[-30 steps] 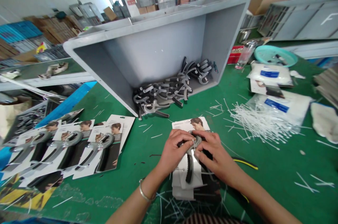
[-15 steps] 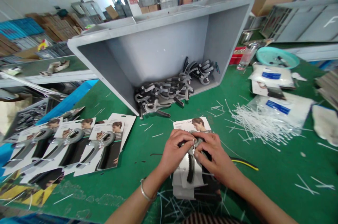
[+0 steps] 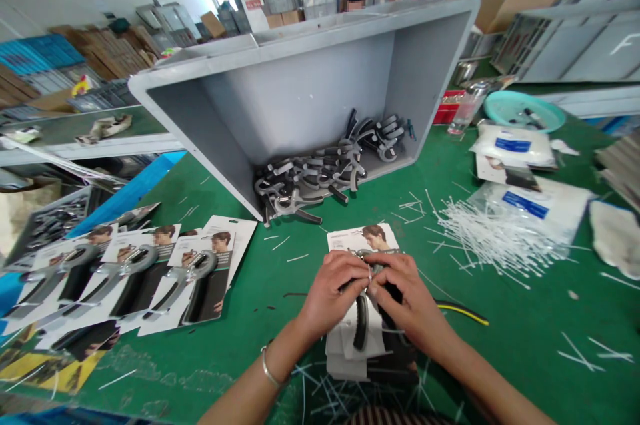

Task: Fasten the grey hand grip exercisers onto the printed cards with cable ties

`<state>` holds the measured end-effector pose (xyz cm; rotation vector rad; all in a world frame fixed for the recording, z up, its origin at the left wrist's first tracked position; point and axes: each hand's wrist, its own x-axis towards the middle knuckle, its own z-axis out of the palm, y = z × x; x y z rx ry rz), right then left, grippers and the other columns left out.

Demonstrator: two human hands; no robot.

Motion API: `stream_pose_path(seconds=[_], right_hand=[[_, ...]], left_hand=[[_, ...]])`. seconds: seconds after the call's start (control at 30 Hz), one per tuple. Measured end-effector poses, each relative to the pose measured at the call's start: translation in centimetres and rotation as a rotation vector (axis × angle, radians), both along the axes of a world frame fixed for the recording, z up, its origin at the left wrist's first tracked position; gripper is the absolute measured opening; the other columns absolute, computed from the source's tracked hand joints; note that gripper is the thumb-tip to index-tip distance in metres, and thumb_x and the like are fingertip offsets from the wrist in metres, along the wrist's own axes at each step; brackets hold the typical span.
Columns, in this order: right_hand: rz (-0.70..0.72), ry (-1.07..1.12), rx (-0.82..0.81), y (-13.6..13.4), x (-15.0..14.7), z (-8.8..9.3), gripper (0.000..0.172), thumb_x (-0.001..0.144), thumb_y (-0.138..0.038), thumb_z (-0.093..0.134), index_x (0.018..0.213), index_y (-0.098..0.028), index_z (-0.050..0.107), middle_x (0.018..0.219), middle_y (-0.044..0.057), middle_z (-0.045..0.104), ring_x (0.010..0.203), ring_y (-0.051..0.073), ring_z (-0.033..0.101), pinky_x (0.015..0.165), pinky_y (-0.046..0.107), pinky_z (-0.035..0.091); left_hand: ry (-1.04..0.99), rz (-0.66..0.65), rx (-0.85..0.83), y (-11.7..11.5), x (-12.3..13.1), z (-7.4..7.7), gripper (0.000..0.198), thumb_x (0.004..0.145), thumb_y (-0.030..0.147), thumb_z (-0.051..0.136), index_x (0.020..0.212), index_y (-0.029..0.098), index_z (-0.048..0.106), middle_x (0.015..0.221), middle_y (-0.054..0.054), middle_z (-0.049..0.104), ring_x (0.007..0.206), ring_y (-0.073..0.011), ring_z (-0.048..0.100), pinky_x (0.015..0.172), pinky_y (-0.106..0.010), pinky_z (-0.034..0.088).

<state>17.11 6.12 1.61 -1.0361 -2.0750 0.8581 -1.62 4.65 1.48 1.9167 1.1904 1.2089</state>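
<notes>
In front of me a grey-and-black spring hand grip lies on a printed backing card, with more cards stacked under it. Thumb and fingers of my left hand are pinched together at the grip's upper end. From the other side my right hand pinches at the same spot. Between the fingertips shows a thin white cable tie; the fingers hide most of it and the grip's top. To the left, several hand grips lie tied onto similar cards.
A large grey bin stands tipped on its side behind my hands, with loose hand grips inside. White cable ties are heaped to the right, near plastic bags and a turquoise plate. A yellow-black strip lies beside my right forearm.
Both hands stay at the top of the hand grip. My left hand and wrist have shifted slightly down and left; the fingertips remain pinched close together.
</notes>
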Motion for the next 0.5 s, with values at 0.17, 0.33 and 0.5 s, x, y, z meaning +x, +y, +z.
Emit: stream_pose_path(seconds=[0.17, 0.33, 0.5], right_hand=[[0.001, -0.007, 0.002, -0.1, 0.1, -0.4, 0.009, 0.095, -0.023, 0.055, 0.1, -0.024, 0.062, 0.13, 0.007, 0.056, 0.124, 0.026, 0.044, 0.105, 0.048, 0.035], [-0.079, 0.023, 0.036, -0.2, -0.3, -0.7, 0.029, 0.094, -0.016, 0.051, 0.123, -0.023, 0.052, 0.138, 0.012, 0.047, 0.132, 0.026, 0.038, 0.11, 0.048, 0.032], [-0.052, 0.014, 0.07, 0.2, -0.7, -1.1, 0.035, 0.092, -0.012, 0.052, 0.125, -0.024, 0.052, 0.134, 0.01, 0.051, 0.129, 0.025, 0.042, 0.109, 0.048, 0.032]], left_hand=[[0.009, 0.1, -0.175, 0.4, 0.1, 2.1, 0.008, 0.089, 0.023, 0.064, 0.084, 0.019, 0.069, 0.085, -0.002, 0.069, 0.088, -0.0181, 0.06, 0.085, -0.034, 0.044], [0.255, 0.099, 0.06, -1.8, 2.0, 3.0, 0.01, 0.092, 0.019, 0.058, 0.084, 0.018, 0.062, 0.086, -0.003, 0.067, 0.088, -0.0189, 0.057, 0.088, -0.038, 0.038], [0.501, -0.03, 0.15, -5.8, 3.6, -0.1, 0.013, 0.092, 0.013, 0.05, 0.087, 0.016, 0.061, 0.087, -0.006, 0.065, 0.087, -0.0207, 0.054, 0.087, -0.04, 0.039]])
